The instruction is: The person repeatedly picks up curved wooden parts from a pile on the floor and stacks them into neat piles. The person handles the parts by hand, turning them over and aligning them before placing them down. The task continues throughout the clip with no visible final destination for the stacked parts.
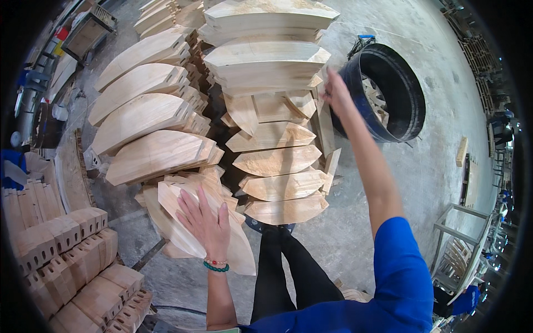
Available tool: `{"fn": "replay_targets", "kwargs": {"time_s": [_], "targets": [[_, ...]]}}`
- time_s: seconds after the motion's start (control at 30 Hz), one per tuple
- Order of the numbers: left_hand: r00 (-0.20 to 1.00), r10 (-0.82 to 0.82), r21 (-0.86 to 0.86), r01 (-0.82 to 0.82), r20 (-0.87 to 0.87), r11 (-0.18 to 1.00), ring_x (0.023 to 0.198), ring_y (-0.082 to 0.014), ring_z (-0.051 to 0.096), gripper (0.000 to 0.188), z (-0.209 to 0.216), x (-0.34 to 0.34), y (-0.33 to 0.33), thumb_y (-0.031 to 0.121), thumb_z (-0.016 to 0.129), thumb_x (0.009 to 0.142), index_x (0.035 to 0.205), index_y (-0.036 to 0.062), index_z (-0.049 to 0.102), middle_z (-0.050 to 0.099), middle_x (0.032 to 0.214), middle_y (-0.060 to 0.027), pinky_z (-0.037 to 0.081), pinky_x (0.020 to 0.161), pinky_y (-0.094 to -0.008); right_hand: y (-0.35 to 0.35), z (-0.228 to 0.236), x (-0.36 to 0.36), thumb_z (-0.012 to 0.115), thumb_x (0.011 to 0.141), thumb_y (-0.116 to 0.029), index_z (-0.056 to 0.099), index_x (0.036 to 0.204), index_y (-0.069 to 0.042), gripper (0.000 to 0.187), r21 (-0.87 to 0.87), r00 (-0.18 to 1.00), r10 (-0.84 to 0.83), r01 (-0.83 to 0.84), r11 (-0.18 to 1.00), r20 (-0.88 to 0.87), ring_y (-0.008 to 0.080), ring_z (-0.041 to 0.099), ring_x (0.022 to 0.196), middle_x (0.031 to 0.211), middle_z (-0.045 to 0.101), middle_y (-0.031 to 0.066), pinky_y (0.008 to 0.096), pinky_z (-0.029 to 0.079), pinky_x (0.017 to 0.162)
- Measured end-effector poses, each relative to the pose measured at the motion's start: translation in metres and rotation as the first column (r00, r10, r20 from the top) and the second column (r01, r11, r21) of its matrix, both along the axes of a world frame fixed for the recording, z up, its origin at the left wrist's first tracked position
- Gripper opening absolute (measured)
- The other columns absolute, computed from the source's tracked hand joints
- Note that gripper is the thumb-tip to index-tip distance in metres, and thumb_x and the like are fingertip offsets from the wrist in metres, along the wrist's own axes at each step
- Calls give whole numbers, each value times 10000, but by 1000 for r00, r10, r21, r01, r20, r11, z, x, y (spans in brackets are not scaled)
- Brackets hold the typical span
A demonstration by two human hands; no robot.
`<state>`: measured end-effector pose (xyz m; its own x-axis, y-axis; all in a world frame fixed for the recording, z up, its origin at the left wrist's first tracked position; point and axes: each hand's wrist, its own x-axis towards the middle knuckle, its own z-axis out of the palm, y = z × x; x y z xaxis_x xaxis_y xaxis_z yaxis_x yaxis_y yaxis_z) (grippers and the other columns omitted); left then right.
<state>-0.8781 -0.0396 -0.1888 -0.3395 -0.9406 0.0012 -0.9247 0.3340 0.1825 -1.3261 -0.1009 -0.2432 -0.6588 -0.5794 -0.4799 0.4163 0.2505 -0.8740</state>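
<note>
Boards fan out beneath your spread, empty left hand; press flat to steady them. Your half-curled right hand, hold unclear, hangs beside the drum.

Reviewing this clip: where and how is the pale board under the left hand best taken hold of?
Probably the board is best gripped by its tapered end beside the legs, from the person's near side, thumb above and fingers below. It looks flat, and that end seems to jut past the pile, leaving its underside reachable, while the left hand is spread over the middle.
</note>
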Motion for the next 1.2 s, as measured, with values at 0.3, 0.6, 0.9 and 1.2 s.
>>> {"fn": "replay_targets", "kwargs": {"time_s": [0.3, 0.6, 0.9, 1.2], "targets": [[732, 15, 23, 1, -681, 1000, 1418, -353, 238, 680, 15, -53, -1, 116, 650, 854, 1433, -20, 322, 269, 1516, -216, 175, 1159, -449, -29, 12, -33, 741, 730, -584, 420, 1332, -51, 866, 70, 930, 194, -181, 981, -313, 231, 547, 1134, 1247, 527, 133, 407, 503, 888], [18, 796, 725, 427, -605, 540, 1308, -289, 405, 974, -51, -268, -88, 540, 708, 791, 1471, 70, 193, 315, 1464, -194, 341, 1076, -406, 20, -7, 64, 795, 755, -434, 488, 1188, 62, 726, -100, 998, -47, 42, 994, -47, 145, 609, 748, 998, 595, 102, 274, 533, 594], [124, 775, 691, 553, -620, 465, 1222, -274, 496, 955, -97, -230, -70, 477, 655, 771, 1518, 182, 137, 387, 1420, -142, 451, 937, -417, 89, 0, 60, 579, 857, -622, 361, 1440, -120, 800, 203, 898, 430, -406, 891, -89, 219, 433, 1261, 1368, 477, 69, 405, 375, 1045], [235, 753, 682, 639, -614, 356, 1349, -223, 352, 922, -40, -179, 68, 320, 712, 736, 1476, 25, 248, 363, 1454, -116, 310, 1103, -362, 185, -31, 107, 398, 992, -515, 314, 1457, -44, 667, 0, 906, 75, -83, 997, 416, 211, 503, 1231, 1403, 463, 115, 367, 421, 1022]]}}
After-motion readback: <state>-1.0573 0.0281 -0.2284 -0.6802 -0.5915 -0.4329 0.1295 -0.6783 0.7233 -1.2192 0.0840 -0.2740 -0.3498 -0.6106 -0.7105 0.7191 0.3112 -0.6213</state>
